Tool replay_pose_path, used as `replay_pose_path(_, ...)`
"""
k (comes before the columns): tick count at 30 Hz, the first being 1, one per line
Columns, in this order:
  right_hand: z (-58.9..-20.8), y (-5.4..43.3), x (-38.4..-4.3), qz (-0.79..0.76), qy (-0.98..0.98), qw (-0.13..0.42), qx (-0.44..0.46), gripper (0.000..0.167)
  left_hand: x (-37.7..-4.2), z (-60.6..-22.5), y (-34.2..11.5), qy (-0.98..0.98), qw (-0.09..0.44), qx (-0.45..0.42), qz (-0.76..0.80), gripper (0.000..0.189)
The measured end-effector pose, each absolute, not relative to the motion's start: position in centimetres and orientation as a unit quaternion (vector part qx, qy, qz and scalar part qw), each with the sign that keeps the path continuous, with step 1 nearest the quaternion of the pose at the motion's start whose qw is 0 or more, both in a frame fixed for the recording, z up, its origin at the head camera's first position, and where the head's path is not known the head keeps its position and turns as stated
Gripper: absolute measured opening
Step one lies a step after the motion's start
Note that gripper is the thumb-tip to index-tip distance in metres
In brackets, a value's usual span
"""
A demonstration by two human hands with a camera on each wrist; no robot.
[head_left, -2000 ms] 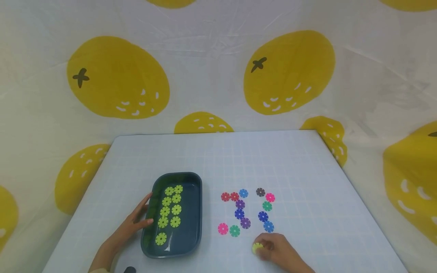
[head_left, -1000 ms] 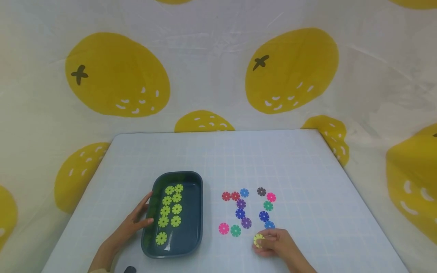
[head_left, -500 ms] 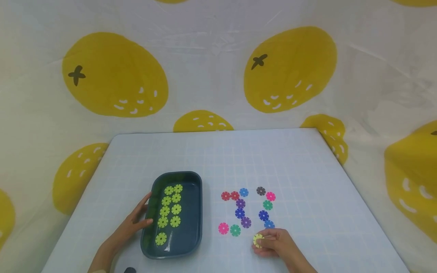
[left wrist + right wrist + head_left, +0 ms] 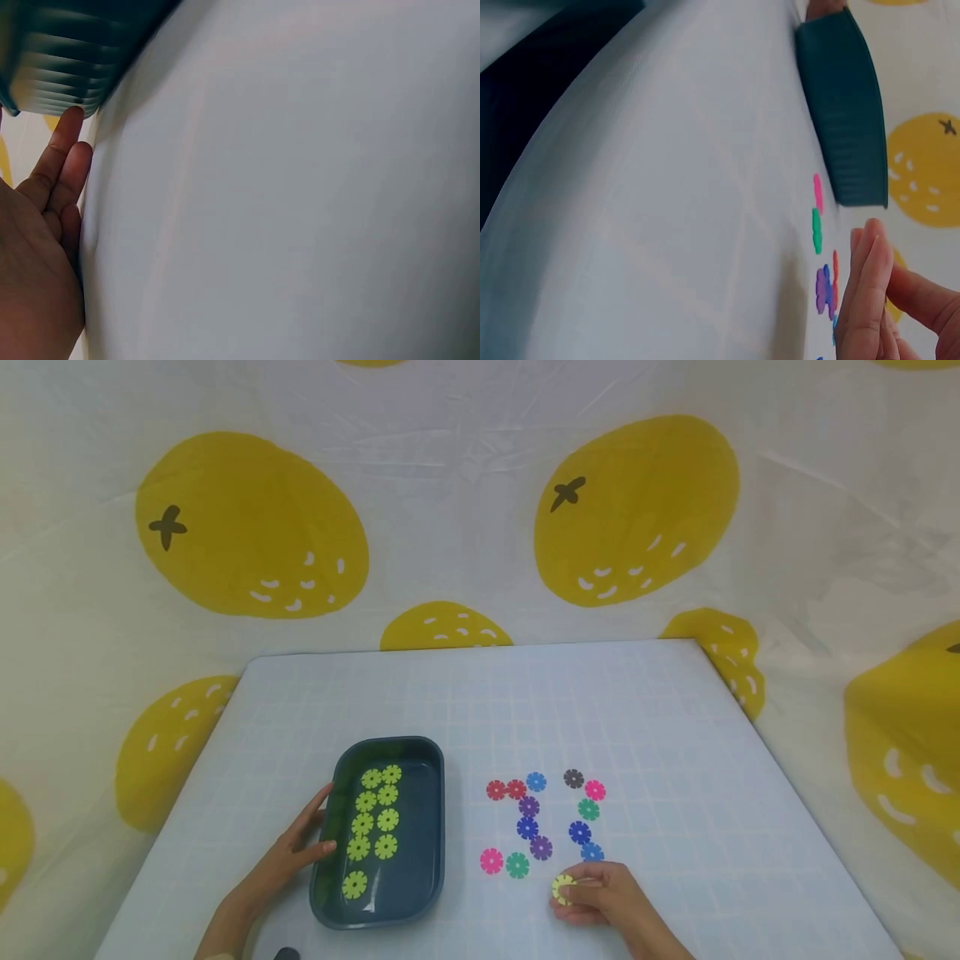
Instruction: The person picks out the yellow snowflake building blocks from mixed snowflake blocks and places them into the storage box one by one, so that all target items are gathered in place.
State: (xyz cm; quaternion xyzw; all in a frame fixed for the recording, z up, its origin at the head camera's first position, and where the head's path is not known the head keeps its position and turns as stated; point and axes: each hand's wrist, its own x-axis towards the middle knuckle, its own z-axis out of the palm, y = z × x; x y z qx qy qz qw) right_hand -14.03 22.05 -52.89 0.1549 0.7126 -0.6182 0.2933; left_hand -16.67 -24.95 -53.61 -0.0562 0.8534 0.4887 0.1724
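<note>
My right hand pinches a yellow-green notched plastic disc between thumb and fingers, its flat face turned up to the head view. The held disc is hidden behind the fingers in the right wrist view. Just beyond this hand lies a blue disc, partly covered by it. My left hand rests against the left side of a dark blue-green tray, thumb and fingertips at its rim. The left wrist view shows its fingers fairly straight against the ribbed tray wall. Several yellow-green discs lie inside the tray.
Right of the tray, several coloured discs form two curved rows on the white gridded table: one has a red disc and a pink disc, the other a black disc. A small dark object shows at the near edge.
Over two seconds my right hand has shifted a little up and forward, turning the pinched disc face up and covering part of the blue disc. The left hand and tray stay put.
</note>
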Motion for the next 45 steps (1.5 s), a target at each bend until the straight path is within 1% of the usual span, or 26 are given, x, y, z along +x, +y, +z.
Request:
replay_pose_path(16,-52.65,21.75,-14.01,-0.604,0.722,0.300,0.155,0.029,-16.70,-53.55,-24.91,0.854,0.170,-0.057,0.489,0.088)
replay_pose_path(30,-52.25,21.55,-14.00,-0.602,0.721,0.305,0.159,0.027,-16.66,-53.71,-24.99,0.852,0.168,-0.053,0.494,0.087)
replay_pose_path(37,-52.16,21.45,-13.94,-0.603,0.718,0.307,0.165,0.037,-16.65,-53.65,-24.96,0.850,0.170,-0.053,0.496,0.087)
replay_pose_path(40,-52.21,21.45,-13.98,-0.601,0.718,0.308,0.165,0.038,-16.67,-53.59,-24.93,0.851,0.171,-0.055,0.493,0.087)
replay_pose_path(45,-52.35,21.34,-14.04,-0.610,0.715,0.306,0.155,0.034,-16.72,-53.48,-24.87,0.856,0.170,-0.055,0.485,0.088)
